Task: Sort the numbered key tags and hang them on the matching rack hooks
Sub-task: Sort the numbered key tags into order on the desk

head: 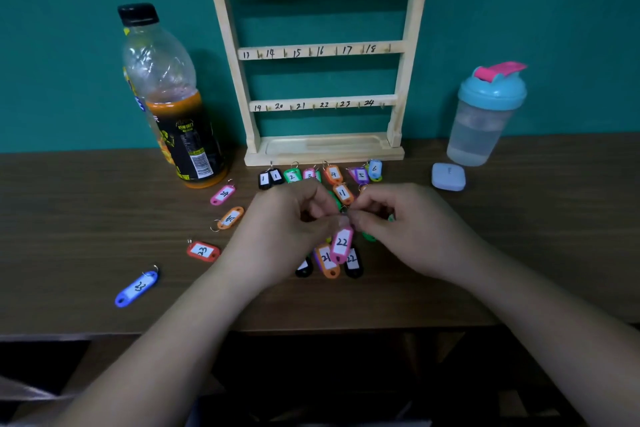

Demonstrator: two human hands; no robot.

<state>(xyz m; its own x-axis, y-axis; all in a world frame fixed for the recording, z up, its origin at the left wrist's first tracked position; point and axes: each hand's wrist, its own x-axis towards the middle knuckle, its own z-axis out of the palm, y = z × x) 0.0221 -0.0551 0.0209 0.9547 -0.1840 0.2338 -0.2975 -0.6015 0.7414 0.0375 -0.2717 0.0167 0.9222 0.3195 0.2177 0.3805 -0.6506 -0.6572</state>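
- At mid-table (86, 225), just near of the rack (410, 55), the left hand (287, 229) and right hand (401, 229) meet fingertip to fingertip. Both have curled fingers and pinch the top end of pink tag 22 (342, 244), which hangs free above a small pile.
- The tag's ring is hidden behind the fingertips, so I cannot tell which hand has it.
- Directly beneath lie orange tag 21 (326, 261) and black tag 22 (353, 263), overlapping.
- Tags 1 to 6 sit in a row along the rack's base. Blue tag 23 (136, 288) lies well apart at near left.
- The visible rails carry no tags. The 22 mark (323, 104) is on the lowest rail.
- Risk, wrong hook: each hook stands between two numbers, so the tag could land on a neighbour's hook.
- Risk, snag: the pile is tight under the hands, and a ring may catch and drag orange tag 21 along.
- Risk, knock: the bottle (173, 97) stands close left of the rack, so a wide reach could tip it.
- Risk, drop: a small ring passed between hands may slip and scatter the sorted row.
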